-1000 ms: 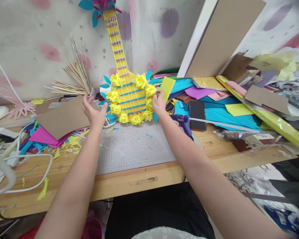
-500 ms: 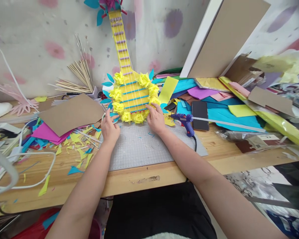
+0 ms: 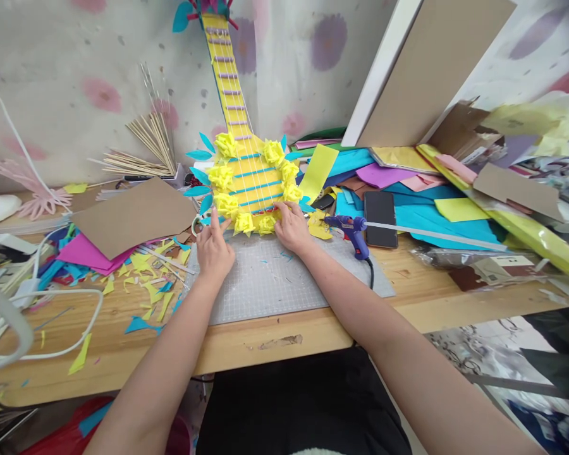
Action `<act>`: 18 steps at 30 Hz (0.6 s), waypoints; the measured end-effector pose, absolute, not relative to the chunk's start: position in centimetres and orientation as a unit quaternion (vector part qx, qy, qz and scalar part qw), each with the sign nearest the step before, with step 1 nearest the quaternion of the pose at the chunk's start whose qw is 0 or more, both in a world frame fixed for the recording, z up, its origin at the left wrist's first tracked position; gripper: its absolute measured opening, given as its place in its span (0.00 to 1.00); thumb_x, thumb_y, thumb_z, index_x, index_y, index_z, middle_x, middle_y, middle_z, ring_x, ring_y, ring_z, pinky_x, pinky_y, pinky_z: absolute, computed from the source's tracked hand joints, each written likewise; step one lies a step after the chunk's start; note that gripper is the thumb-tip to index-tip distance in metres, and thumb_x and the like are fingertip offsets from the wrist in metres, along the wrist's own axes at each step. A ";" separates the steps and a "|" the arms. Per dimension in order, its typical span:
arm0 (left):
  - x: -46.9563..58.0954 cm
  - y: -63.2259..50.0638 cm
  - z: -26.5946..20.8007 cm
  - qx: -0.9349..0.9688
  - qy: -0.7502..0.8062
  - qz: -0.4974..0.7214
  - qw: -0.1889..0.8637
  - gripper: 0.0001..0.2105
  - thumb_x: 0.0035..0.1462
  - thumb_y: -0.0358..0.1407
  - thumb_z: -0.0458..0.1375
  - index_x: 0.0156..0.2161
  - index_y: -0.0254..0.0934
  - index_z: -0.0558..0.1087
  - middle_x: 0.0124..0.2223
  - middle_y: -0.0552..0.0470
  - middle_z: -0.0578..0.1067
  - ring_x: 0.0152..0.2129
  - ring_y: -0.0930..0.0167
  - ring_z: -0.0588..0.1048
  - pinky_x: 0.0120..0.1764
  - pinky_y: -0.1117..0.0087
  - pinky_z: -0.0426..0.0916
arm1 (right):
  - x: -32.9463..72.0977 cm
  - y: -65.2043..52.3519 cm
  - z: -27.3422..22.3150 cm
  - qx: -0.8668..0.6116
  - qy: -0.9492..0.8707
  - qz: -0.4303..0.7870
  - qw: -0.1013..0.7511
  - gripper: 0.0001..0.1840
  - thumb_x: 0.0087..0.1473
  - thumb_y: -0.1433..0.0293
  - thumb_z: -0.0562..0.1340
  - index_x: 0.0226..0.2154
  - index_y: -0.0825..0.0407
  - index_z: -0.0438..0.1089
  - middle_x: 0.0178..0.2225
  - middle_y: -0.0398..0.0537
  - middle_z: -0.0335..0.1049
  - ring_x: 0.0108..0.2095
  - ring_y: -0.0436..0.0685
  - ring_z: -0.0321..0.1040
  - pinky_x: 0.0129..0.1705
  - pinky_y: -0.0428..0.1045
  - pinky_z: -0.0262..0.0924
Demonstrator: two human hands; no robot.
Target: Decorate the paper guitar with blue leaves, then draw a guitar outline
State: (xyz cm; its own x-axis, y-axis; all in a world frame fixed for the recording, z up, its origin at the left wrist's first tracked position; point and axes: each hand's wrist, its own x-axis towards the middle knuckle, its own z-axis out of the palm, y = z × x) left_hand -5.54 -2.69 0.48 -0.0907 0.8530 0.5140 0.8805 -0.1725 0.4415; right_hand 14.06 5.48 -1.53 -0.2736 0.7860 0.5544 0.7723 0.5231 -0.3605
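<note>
Resting my parted right fingers [image 3: 286, 212] on the yellow guitar [image 3: 256, 174], I hold left fingers [image 3: 214, 222] spread beside its flowers [image 3: 226, 203]. Upper left, sticks [image 3: 152, 142] fan above a pale box [image 3: 181, 174].

I'm in a craft workspace: my wooden tabletop [image 3: 417, 294] carries a gridded cutting mat [image 3: 270, 284] and a flower-trimmed model guitar [image 3: 258, 180] at centre, a glue gun [image 3: 354, 237] right of it, coloured sheets [image 3: 427, 218] heaped at right, clippings [image 3: 152, 292] at lower left and thin sticks [image 3: 140, 166] at upper left.

left fingers [image 3: 215, 221] and right fingers [image 3: 287, 213] flank the base of a yellow guitar [image 3: 256, 178].
</note>
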 end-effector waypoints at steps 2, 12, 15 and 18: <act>-5.3 -2.8 0.3 -0.683 -0.644 -0.343 0.037 0.41 0.43 0.20 0.49 0.65 0.34 0.45 0.54 0.47 0.73 0.56 0.59 0.62 0.57 0.52 0.52 | 14.1 5.6 -1.6 -0.483 -0.800 0.015 0.357 0.27 0.48 0.76 0.51 0.53 0.59 0.60 0.48 0.59 0.68 0.56 0.64 0.54 0.58 0.60 0.50; -5.3 -2.6 -0.2 -0.704 -0.630 -0.317 0.090 0.41 0.44 0.22 0.48 0.66 0.33 0.41 0.53 0.48 0.73 0.53 0.58 0.65 0.54 0.54 0.53 | 14.2 5.8 -1.8 -0.479 -0.802 0.023 0.356 0.26 0.49 0.76 0.51 0.52 0.60 0.59 0.49 0.59 0.67 0.56 0.64 0.54 0.59 0.58 0.51; -5.2 -2.3 -0.3 -0.699 -0.642 -0.304 0.086 0.42 0.44 0.22 0.48 0.66 0.32 0.39 0.54 0.47 0.72 0.53 0.57 0.65 0.54 0.53 0.53 | 14.2 5.9 -2.0 -0.475 -0.799 0.025 0.368 0.26 0.49 0.76 0.50 0.52 0.60 0.60 0.49 0.58 0.67 0.56 0.64 0.54 0.58 0.59 0.51; -5.2 -2.0 -0.3 -0.695 -0.651 -0.292 0.082 0.43 0.44 0.23 0.48 0.66 0.32 0.38 0.55 0.47 0.71 0.52 0.57 0.64 0.53 0.52 0.53 | 14.2 6.0 -2.1 -0.469 -0.798 0.030 0.377 0.26 0.49 0.76 0.50 0.52 0.59 0.60 0.49 0.59 0.67 0.56 0.64 0.54 0.58 0.60 0.51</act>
State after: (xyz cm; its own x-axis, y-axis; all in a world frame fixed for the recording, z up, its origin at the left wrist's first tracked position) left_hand -5.19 -2.05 -0.27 -0.0194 0.8580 0.5133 0.9537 -0.1382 0.2670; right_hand 14.17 6.01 -2.14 -0.2753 0.7714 0.5738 0.7257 0.5582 -0.4022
